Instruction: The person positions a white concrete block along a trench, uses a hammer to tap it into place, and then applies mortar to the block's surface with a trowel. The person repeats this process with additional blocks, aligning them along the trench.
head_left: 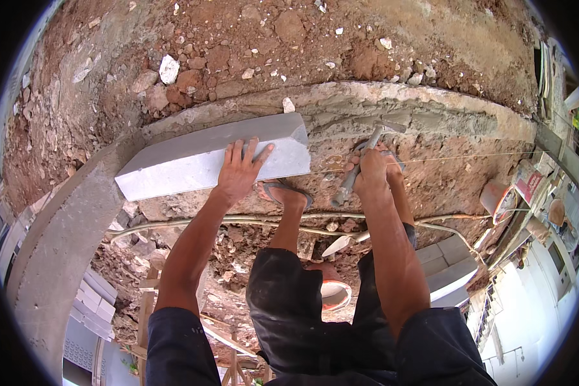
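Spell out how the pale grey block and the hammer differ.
The block is long, broad and box-shaped; the hammer is slim, with a head set across its handle.
The block lies lengthwise roughly across the view; the hammer's handle slants.
The block sits under the spread left hand; the hammer is in the right hand's closed grip.
Both look greyish, and each has a hand on it.

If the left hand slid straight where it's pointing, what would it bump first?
Probably the long, pale grey, rectangular concrete-looking block the left hand is touching; depth beyond is unclear.
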Tool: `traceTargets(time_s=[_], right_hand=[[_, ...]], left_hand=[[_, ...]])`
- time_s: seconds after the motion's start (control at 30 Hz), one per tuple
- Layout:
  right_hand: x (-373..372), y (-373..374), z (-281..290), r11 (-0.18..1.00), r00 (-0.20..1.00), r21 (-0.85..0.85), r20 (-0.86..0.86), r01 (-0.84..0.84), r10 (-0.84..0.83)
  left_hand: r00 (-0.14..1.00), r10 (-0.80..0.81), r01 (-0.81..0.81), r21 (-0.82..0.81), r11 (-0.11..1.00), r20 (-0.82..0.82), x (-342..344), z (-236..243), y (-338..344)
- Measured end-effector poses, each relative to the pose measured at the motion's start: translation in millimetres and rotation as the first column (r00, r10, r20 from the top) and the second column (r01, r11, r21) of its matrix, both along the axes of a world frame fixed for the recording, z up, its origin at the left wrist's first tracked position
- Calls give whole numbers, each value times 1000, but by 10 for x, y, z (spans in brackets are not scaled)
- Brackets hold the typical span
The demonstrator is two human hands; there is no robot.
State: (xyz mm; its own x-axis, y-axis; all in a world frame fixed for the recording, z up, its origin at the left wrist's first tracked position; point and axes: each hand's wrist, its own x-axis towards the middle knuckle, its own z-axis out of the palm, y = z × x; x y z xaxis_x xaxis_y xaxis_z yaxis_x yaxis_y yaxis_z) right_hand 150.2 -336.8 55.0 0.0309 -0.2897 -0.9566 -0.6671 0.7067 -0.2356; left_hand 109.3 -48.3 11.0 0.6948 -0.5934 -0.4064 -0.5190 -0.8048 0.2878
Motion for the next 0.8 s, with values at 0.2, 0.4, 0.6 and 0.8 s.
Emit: traceTargets(time_s=[0.2, 0.4, 0.6, 0.8], right_hand=[[-136, 105, -159, 831, 985, 540, -18, -133, 169], [-217, -165, -275, 981, 989, 142, -54, -132, 140], [-147, -9, -218, 819, 922, 459, 0, -344, 387], [-150, -560, 410, 908, 960, 330, -20, -259, 281]], left_hand=[[990, -105, 94, 115, 989, 92, 8, -27, -12], [995, -80, 72, 138, 988, 54, -22, -36, 16], [999, 15, -15, 8, 1000, -49, -21, 7, -24], [999, 32, -32, -21, 999, -9, -18, 42, -23]])
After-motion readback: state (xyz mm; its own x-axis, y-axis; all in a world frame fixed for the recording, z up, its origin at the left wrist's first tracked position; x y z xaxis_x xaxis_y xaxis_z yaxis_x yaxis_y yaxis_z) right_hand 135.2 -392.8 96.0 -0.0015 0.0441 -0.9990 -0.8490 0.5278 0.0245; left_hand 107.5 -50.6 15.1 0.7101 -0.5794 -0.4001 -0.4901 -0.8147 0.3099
